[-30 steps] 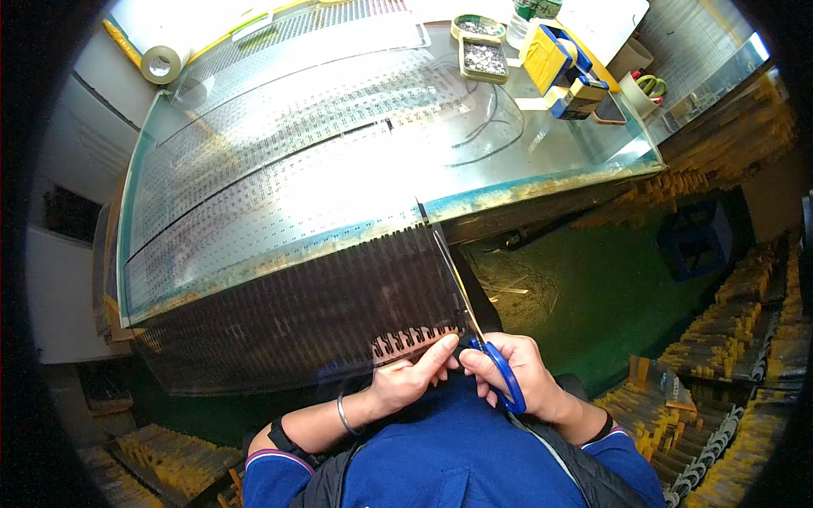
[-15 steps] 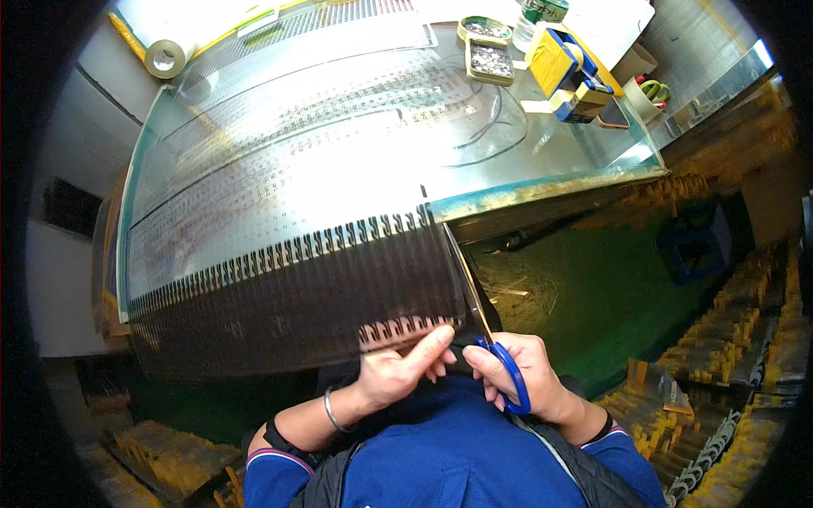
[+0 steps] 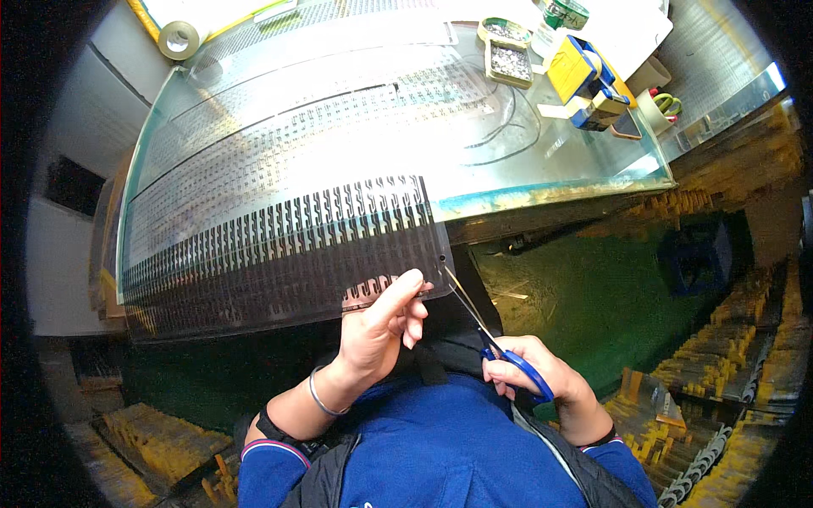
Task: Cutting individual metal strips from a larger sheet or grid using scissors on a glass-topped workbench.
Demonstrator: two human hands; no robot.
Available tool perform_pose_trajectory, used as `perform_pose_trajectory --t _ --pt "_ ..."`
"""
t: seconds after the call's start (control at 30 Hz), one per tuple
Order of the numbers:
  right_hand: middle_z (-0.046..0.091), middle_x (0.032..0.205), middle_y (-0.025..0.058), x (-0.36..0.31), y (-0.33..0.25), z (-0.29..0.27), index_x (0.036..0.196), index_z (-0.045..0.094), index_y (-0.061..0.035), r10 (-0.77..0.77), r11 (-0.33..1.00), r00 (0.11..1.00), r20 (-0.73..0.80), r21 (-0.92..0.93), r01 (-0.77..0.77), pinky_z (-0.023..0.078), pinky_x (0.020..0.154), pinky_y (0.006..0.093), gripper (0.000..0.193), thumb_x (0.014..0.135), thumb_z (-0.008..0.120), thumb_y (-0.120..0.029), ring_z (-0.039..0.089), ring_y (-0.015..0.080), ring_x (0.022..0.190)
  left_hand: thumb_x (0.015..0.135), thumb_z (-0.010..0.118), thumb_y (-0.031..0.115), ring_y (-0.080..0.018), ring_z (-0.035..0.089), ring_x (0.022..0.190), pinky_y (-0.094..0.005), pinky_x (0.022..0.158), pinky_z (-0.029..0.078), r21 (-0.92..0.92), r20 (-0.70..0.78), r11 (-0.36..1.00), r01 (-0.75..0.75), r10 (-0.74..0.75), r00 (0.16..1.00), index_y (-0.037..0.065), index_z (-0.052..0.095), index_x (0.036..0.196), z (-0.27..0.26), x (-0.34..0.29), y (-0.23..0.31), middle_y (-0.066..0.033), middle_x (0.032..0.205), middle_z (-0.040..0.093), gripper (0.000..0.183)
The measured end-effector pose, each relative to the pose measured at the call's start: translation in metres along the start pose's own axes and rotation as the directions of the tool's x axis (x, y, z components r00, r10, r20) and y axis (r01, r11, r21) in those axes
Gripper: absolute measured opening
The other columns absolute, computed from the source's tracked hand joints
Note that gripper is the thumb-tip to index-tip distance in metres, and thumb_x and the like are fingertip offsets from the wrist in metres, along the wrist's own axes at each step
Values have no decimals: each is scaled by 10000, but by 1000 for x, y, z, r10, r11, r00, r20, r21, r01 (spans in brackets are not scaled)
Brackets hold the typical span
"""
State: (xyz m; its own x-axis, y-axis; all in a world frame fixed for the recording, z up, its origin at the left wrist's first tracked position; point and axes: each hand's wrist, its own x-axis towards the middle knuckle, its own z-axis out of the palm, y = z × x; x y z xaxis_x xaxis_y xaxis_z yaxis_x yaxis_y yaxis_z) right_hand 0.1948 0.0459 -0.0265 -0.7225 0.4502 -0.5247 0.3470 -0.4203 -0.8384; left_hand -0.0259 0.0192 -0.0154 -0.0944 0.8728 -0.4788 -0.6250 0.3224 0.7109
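My left hand (image 3: 379,328) pinches the near edge of a wide clear plastic sheet (image 3: 279,245) printed with rows of small dark shapes; the sheet hangs over the front edge of a glass table (image 3: 542,182). My right hand (image 3: 542,381) grips blue-handled scissors (image 3: 495,339), their blades pointing up-left toward the sheet's lower right corner. The blade tips lie just at the sheet's edge. A bracelet circles my left wrist.
On the far right of the glass table sit two small trays of tiny parts (image 3: 506,52), a yellow-and-blue tape dispenser (image 3: 584,80) and a cup holding green-handled scissors (image 3: 660,106). A tape roll (image 3: 178,38) lies at the far left. Stacks of yellow parts (image 3: 720,372) line the floor.
The sheet has slid farther onto the table, away from me. My left hand has shifted its grip along the near edge. The scissors have dropped back from the cut to the sheet's corner.
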Motion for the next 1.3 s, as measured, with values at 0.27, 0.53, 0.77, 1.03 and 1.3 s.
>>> perform_pose_trajectory --t 0.27,0.53,0.77,1.03,1.3 --pt "529 580 34 5 -7 -9 737 546 -26 4 996 992 123 85 -14 418 440 205 276 847 531 -278 504 79 482 820 572 180 -94 465 386 -185 322 315 -7 -20 1000 21 -21 1000 38 606 796 3 -1 2 -29 562 552 148" --pt "510 512 37 2 -18 -3 661 532 -24 106 966 990 98 228 -126 377 362 202 328 843 532 -297 483 80 409 804 615 181 -58 499 450 -169 370 344 47 47 998 38 -40 998 53 633 839 1 -1 0 -15 629 585 133" --pt "500 488 8 -4 -29 29 648 541 -47 73 997 972 -224 1 -74 381 391 203 330 824 578 -325 478 56 414 803 619 198 -54 499 449 -168 369 349 78 42 994 74 -78 996 64 630 833 5 0 -2 -5 609 574 138" --pt "463 475 61 2 -11 38 559 472 -21 -144 975 902 -408 -215 58 348 394 271 355 789 632 -239 444 110 410 802 621 204 -52 491 434 -174 362 346 96 41 992 79 -84 996 75 625 797 9 -1 -3 4 587 566 129" --pt "425 496 92 12 -7 39 553 448 -8 -286 941 844 -454 -297 160 330 419 310 346 757 657 -194 405 164 432 793 616 141 -70 460 384 -178 313 313 52 10 991 120 -121 993 65 608 772 15 -5 -8 -5 551 547 79"
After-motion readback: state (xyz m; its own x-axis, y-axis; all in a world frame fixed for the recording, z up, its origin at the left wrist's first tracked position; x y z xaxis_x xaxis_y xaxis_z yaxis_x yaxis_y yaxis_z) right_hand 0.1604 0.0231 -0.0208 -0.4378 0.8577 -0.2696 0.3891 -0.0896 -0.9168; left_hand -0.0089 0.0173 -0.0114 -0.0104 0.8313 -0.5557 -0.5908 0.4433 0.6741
